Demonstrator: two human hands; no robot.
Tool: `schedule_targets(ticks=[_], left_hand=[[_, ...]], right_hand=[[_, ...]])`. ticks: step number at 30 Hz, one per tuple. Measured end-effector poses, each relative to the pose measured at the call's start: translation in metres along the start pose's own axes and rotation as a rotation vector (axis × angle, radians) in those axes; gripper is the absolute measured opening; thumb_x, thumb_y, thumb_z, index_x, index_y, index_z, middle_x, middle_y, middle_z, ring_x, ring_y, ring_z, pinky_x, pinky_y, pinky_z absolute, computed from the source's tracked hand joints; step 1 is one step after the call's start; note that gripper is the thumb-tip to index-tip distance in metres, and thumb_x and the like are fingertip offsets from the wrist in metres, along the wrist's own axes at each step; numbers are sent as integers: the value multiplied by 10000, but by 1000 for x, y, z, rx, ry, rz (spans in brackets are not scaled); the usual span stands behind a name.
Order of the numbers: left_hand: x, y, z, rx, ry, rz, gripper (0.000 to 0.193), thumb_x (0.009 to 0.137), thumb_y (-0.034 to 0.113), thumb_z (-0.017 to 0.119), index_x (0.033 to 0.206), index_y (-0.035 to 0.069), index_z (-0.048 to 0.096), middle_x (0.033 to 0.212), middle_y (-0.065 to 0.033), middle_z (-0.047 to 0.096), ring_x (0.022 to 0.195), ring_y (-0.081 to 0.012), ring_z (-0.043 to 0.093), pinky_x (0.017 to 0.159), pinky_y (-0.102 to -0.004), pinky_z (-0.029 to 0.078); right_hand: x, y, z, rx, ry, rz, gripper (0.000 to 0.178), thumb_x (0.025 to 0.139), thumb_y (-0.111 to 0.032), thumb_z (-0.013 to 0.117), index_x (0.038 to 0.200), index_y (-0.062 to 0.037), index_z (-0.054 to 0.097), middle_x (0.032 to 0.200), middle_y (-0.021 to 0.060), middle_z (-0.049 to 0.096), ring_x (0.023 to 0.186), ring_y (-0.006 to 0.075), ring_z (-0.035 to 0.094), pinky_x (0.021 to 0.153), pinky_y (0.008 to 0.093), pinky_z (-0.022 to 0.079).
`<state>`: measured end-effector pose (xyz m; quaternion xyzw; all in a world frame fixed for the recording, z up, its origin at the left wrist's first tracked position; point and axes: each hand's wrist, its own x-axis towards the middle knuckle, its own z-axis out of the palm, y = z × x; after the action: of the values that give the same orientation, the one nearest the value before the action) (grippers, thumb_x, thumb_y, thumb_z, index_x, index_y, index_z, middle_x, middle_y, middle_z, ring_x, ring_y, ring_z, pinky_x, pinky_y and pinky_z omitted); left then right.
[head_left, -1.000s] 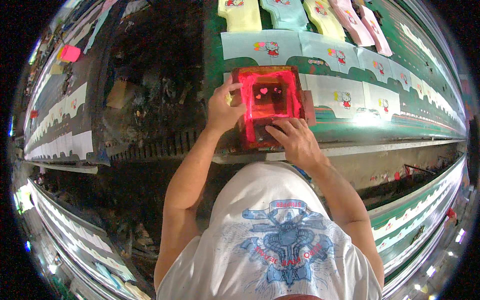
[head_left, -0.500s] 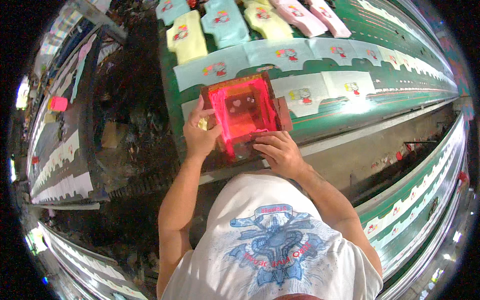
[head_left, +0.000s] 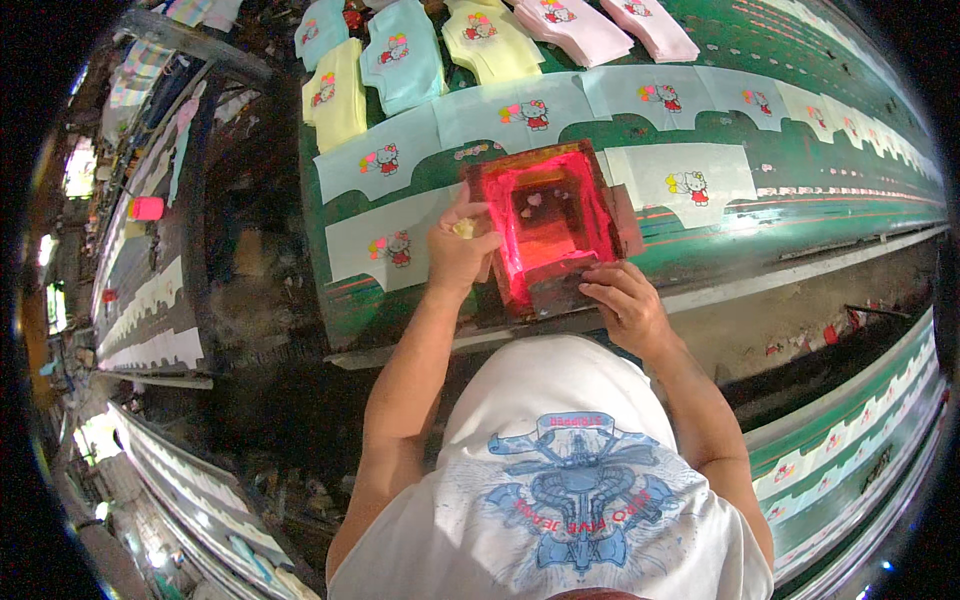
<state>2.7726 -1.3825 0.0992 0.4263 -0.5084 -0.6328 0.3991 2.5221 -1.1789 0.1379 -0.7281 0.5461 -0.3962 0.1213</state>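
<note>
A small printing screen frame with bright red ink round its inside lies flat on the green table, over where a cloth piece would be hidden. My left hand grips its left side, thumb and fingers apart across the edge, with a pale yellow bit showing between them. At the near edge of the frame, my right hand is closed, fingertips pinching a dark flat blade that is partly hidden. Left of the frame lies a white cut cloth piece with a printed cartoon cat and balloons; another printed white piece lies right of it.
Beyond the frame runs a row of printed light-blue pieces. Stacks of yellow, blue and pink printed pieces stand behind. The table's near rail passes below my hands. More tables with cloth pieces stand left and right.
Both hands and the frame have moved right along the table. The white printed piece on the left, mostly covered before, now shows whole. My view has shifted as well.
</note>
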Motion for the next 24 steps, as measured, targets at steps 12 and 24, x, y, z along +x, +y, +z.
schedule_targets(ticks=[12, 24], left_hand=[[1, -1, -6, -28, 32, -145, 580, 738, -155, 868, 1263, 63, 755, 1238, -60, 765, 1014, -149, 753, 916, -335, 642], [2, -12, -9, -68, 65, -53, 524, 734, -172, 844, 1211, 28, 764, 1579, -127, 639, 1036, -193, 777, 926, -348, 646]], right_hand=[[28, 24, -26, 104, -117, -172, 420, 779, -37, 823, 1198, -58, 798, 1193, 114, 776, 1077, 336, 735, 913, 475, 608], [55, -4, -27, -236, -422, -205, 413, 948, -188, 660, 1333, -70, 753, 1274, 117, 743, 1194, 301, 701, 1022, 478, 563]])
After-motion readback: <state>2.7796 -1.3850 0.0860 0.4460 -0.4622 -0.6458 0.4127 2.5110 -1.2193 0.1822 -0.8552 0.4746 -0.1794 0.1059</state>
